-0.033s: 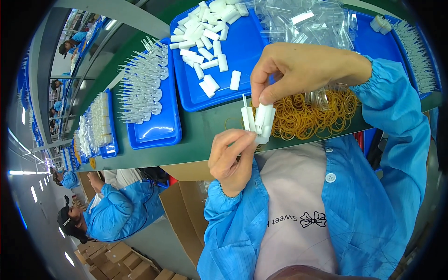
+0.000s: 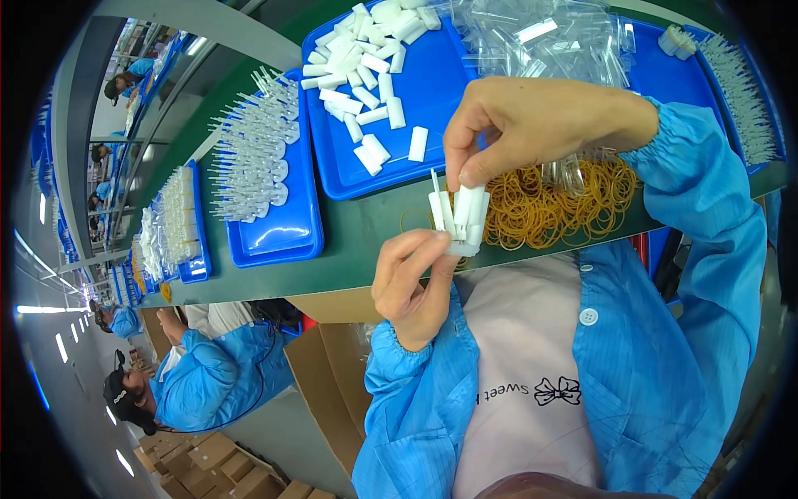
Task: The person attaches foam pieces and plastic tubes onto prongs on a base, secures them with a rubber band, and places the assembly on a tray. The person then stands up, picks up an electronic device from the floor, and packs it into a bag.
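Observation:
My left hand (image 2: 411, 283) grips a small bundle of white plastic pieces (image 2: 459, 218) from below, held upright just over the table's near edge. My right hand (image 2: 519, 125) reaches down from above and pinches the top of the same bundle between thumb and fingers. A thin white stem sticks up from the bundle's left side. Right behind the bundle lies a pile of yellow rubber bands (image 2: 573, 195) on the green table (image 2: 349, 249).
A blue tray (image 2: 432, 141) holds several loose white caps. To its left a second blue tray (image 2: 278, 237) carries white stemmed parts. Clear plastic pieces (image 2: 549, 41) lie at the back, and more stemmed parts (image 2: 740, 91) at the far right. A co-worker in blue (image 2: 199, 374) sits lower left, near cardboard boxes (image 2: 216, 461).

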`<action>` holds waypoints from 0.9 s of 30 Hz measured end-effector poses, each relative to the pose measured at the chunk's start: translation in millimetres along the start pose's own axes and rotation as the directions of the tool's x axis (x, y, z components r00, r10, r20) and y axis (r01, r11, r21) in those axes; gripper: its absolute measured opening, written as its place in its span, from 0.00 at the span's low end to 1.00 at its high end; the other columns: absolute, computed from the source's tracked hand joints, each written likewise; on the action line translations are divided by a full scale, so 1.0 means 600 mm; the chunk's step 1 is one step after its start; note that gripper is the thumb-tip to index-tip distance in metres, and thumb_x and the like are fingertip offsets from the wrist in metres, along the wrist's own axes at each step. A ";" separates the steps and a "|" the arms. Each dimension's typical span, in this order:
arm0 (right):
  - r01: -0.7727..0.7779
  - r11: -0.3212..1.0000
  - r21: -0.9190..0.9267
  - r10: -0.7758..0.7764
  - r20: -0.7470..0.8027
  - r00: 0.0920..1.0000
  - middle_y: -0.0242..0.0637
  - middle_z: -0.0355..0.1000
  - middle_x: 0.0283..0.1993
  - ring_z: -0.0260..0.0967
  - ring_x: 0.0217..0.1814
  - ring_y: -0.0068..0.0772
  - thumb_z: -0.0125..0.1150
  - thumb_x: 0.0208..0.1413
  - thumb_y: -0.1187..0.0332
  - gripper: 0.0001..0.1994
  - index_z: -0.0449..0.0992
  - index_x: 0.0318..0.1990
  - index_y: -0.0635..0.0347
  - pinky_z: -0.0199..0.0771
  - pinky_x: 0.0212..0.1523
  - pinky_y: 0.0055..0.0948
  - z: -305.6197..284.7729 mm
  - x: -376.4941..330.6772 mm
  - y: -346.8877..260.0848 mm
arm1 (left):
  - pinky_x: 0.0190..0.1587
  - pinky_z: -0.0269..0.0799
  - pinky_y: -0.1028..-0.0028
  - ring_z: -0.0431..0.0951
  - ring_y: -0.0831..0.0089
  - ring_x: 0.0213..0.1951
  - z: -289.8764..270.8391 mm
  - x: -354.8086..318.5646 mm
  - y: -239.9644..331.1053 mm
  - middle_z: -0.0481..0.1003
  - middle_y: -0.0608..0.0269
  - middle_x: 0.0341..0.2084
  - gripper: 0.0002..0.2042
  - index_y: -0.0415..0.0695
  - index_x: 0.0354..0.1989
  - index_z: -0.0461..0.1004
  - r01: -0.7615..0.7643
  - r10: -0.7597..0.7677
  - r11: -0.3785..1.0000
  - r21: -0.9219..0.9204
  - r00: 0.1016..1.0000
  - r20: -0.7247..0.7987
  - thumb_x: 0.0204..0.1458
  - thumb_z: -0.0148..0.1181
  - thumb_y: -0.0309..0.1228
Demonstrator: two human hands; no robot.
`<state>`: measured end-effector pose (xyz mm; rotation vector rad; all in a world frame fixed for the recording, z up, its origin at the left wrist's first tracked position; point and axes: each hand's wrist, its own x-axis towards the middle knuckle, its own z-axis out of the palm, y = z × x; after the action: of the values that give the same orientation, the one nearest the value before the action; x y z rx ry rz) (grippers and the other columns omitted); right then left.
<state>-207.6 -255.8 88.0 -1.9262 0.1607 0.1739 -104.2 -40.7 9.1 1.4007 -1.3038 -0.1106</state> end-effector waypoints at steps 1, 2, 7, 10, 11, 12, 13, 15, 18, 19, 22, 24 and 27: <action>0.031 0.996 0.080 -0.031 -0.002 1.000 0.31 0.73 0.27 0.65 0.28 0.18 0.59 0.50 0.67 0.09 0.78 0.31 0.64 0.63 0.29 0.21 0.006 0.004 0.014 | 0.39 0.70 0.73 0.72 0.70 0.35 0.003 -0.004 -0.005 0.69 0.56 0.38 0.15 0.37 0.40 0.73 0.013 -0.013 1.000 -0.012 1.000 -0.004 0.41 0.63 0.15; 0.062 0.985 0.159 -0.061 -0.007 0.998 0.31 0.74 0.27 0.64 0.27 0.18 0.60 0.49 0.67 0.08 0.78 0.30 0.64 0.63 0.28 0.21 0.010 0.006 0.023 | 0.40 0.70 0.73 0.72 0.71 0.34 -0.001 -0.007 -0.015 0.66 0.55 0.42 0.20 0.37 0.45 0.69 -0.028 0.028 0.999 0.017 0.999 0.032 0.41 0.64 0.15; 0.064 0.998 0.006 -0.063 -0.043 0.997 0.30 0.74 0.25 0.64 0.25 0.17 0.60 0.47 0.69 0.06 0.78 0.28 0.63 0.62 0.28 0.22 0.011 0.008 0.002 | 0.39 0.70 0.74 0.72 0.72 0.34 -0.002 -0.009 -0.015 0.62 0.55 0.47 0.24 0.39 0.50 0.66 0.014 -0.014 0.999 -0.032 1.000 -0.003 0.41 0.64 0.16; 0.096 0.989 -0.112 -0.102 -0.050 0.994 0.30 0.74 0.25 0.65 0.26 0.17 0.60 0.46 0.70 0.06 0.77 0.27 0.64 0.61 0.27 0.23 0.008 0.014 -0.006 | 0.38 0.69 0.74 0.73 0.72 0.31 0.002 -0.005 -0.009 0.64 0.55 0.44 0.26 0.40 0.49 0.68 0.045 -0.048 0.996 -0.076 0.998 -0.044 0.38 0.66 0.15; 0.121 0.989 -0.082 -0.126 -0.055 0.991 0.30 0.74 0.25 0.65 0.26 0.16 0.60 0.46 0.70 0.06 0.77 0.27 0.64 0.60 0.27 0.23 0.009 0.016 -0.004 | 0.38 0.69 0.74 0.72 0.72 0.31 0.001 -0.004 -0.006 0.64 0.55 0.44 0.26 0.41 0.50 0.68 0.047 -0.051 0.996 -0.082 0.997 -0.050 0.38 0.66 0.14; 0.119 0.989 -0.083 -0.124 -0.055 0.991 0.30 0.74 0.25 0.65 0.26 0.16 0.60 0.46 0.70 0.06 0.77 0.27 0.64 0.60 0.27 0.23 0.011 0.019 0.002 | 0.38 0.69 0.74 0.72 0.72 0.32 0.000 -0.004 -0.007 0.64 0.55 0.44 0.27 0.41 0.50 0.68 0.048 -0.053 0.995 -0.092 0.997 -0.054 0.38 0.66 0.14; 0.137 0.991 -0.004 -0.137 -0.038 0.990 0.31 0.74 0.25 0.65 0.26 0.16 0.60 0.46 0.70 0.06 0.77 0.27 0.65 0.62 0.27 0.22 0.015 0.022 0.010 | 0.38 0.69 0.74 0.72 0.72 0.32 0.000 -0.005 -0.008 0.64 0.55 0.44 0.27 0.41 0.50 0.68 0.048 -0.053 0.994 -0.094 0.997 -0.055 0.38 0.66 0.14; 0.155 0.985 0.072 -0.154 -0.010 0.988 0.31 0.74 0.25 0.66 0.27 0.17 0.60 0.46 0.70 0.06 0.77 0.28 0.65 0.63 0.28 0.22 0.020 0.028 0.019 | 0.38 0.70 0.73 0.72 0.70 0.33 -0.003 -0.010 -0.009 0.64 0.55 0.43 0.26 0.41 0.48 0.69 0.044 -0.057 0.992 -0.118 0.992 -0.109 0.36 0.67 0.14; 0.028 0.978 0.208 -0.042 0.062 0.997 0.33 0.75 0.28 0.69 0.31 0.17 0.61 0.47 0.71 0.06 0.78 0.29 0.66 0.68 0.37 0.19 0.031 0.027 0.010 | 0.35 0.70 0.74 0.72 0.69 0.32 -0.013 -0.014 -0.004 0.63 0.55 0.43 0.24 0.39 0.49 0.67 -0.083 0.090 0.993 0.085 0.992 -0.089 0.41 0.66 0.18; 0.028 0.980 0.197 -0.045 0.085 0.995 0.33 0.75 0.28 0.69 0.31 0.17 0.61 0.47 0.71 0.06 0.78 0.29 0.66 0.68 0.37 0.19 0.031 0.022 0.007 | 0.34 0.70 0.73 0.72 0.68 0.32 -0.011 -0.014 0.000 0.64 0.55 0.41 0.24 0.39 0.48 0.68 -0.093 0.099 0.994 0.061 0.990 -0.102 0.40 0.67 0.19; -0.079 0.979 0.186 0.072 0.048 0.996 0.32 0.75 0.29 0.69 0.32 0.17 0.62 0.48 0.69 0.07 0.78 0.29 0.65 0.68 0.37 0.19 0.030 0.015 -0.013 | 0.36 0.73 0.73 0.73 0.66 0.37 -0.011 -0.017 0.004 0.67 0.52 0.40 0.24 0.41 0.43 0.72 -0.073 0.075 0.997 0.016 0.982 -0.171 0.34 0.69 0.15; -0.038 0.980 0.193 0.031 0.038 0.999 0.32 0.74 0.28 0.68 0.32 0.19 0.61 0.48 0.67 0.08 0.78 0.29 0.65 0.67 0.36 0.21 0.041 0.023 -0.006 | 0.37 0.74 0.74 0.74 0.67 0.37 -0.015 -0.018 0.002 0.67 0.52 0.41 0.23 0.40 0.45 0.72 -0.037 0.032 0.999 -0.028 0.986 -0.164 0.36 0.68 0.16; 0.014 0.985 0.174 -0.016 0.009 1.000 0.32 0.74 0.28 0.68 0.31 0.19 0.61 0.48 0.67 0.08 0.78 0.30 0.64 0.67 0.34 0.22 0.042 0.033 -0.004 | 0.39 0.74 0.75 0.76 0.68 0.36 -0.015 -0.017 -0.012 0.69 0.51 0.41 0.22 0.38 0.47 0.71 0.170 -0.197 0.969 -0.179 0.969 -0.147 0.39 0.67 0.17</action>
<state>-189.0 -231.7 77.5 -1.7521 0.1497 0.1542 -97.4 -29.6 0.6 1.3558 -1.0045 -0.2198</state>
